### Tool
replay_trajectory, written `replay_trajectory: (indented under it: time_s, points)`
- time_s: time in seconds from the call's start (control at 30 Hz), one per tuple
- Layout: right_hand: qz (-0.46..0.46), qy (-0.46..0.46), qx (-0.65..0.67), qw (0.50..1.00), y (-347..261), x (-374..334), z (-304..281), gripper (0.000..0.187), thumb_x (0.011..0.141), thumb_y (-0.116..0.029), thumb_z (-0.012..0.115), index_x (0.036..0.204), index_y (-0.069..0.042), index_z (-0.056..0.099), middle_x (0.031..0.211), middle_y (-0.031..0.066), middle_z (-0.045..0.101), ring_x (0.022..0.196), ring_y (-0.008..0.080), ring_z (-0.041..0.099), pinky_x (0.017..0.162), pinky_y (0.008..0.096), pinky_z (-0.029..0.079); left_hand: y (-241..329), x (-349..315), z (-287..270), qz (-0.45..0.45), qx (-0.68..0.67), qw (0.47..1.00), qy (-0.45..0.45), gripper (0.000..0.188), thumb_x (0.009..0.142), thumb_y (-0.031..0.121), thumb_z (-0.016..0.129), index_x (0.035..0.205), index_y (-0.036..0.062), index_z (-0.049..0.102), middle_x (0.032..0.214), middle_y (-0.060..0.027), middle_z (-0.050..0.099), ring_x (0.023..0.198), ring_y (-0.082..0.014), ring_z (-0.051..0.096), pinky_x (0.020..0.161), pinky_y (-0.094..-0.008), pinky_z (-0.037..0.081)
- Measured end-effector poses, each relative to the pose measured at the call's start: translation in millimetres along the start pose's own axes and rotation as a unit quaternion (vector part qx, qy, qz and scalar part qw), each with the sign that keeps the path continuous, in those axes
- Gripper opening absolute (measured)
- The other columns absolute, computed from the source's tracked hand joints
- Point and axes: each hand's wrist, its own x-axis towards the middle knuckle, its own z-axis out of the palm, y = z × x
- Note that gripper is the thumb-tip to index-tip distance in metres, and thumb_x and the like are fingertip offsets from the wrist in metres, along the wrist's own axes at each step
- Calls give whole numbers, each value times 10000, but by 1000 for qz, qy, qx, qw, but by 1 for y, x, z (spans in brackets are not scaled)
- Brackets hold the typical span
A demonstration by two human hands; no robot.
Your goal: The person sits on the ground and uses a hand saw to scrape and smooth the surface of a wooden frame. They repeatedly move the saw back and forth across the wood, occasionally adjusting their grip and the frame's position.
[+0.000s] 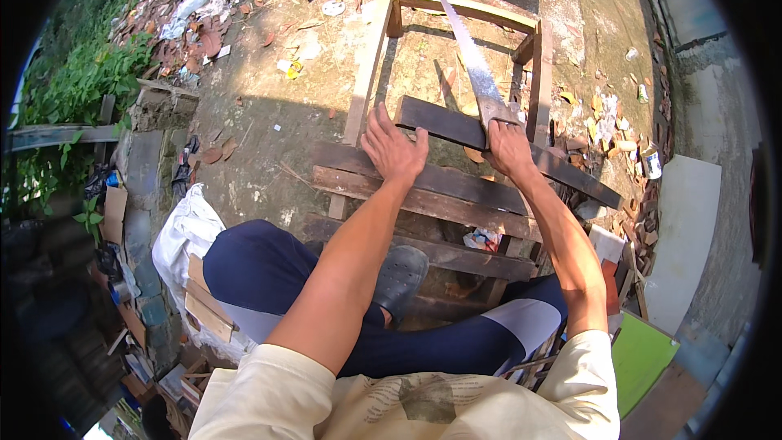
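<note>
In right hand (510,149), tapered silvery saw (475,65)

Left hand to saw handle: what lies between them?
In the head view, part of a dark plank lies between the left hand and the saw handle.

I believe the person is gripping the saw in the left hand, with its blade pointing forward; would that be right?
Not quite: the head view shows the saw gripped in the right hand; its blade does point forward.
</note>
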Motion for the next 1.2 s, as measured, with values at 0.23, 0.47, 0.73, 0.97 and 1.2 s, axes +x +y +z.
replay_trajectory:
  time_s: [0.23,0.47,0.73,0.97,1.2]
  points:
    - [-74,47,45,995,-92,46,0,632,700,-433,872,1043,-19,541,1013,158,646,1018,335,635,892,431,478,-54,28,-4,-196,44,977,69,717,951,360,512,1573,116,253,1569,-174,319,1474,-325,281,1188,-592,181]
    - [-48,33,83,995,-109,74,40,698,693,-568,827,1048,-20,580,1007,154,675,1002,323,640,890,424,481,-140,117,-33,-197,125,933,-273,632,949,479,573,1468,125,507,1532,-122,447,1436,-334,387,1123,-533,353]
    - [-35,-12,126,991,-65,46,26,661,730,-467,843,1112,-5,563,1033,194,687,1074,361,632,946,439,461,-222,155,-11,-129,26,929,-345,575,894,530,654,1215,57,717,1249,-200,685,1215,-360,621,1029,-412,478]
    - [45,-59,96,993,15,-14,20,659,708,-462,864,1066,3,564,1022,216,681,1035,408,633,913,461,482,-207,154,-20,-166,14,921,-352,639,891,460,710,1107,-141,684,1174,-304,678,1109,-387,663,939,-442,497]
    - [73,-30,98,992,30,-24,27,724,721,-599,805,1001,33,591,986,244,670,998,446,628,914,490,475,-204,157,-27,-122,52,924,-359,663,909,466,691,1099,-169,669,1202,-328,659,1151,-412,644,960,-452,489]
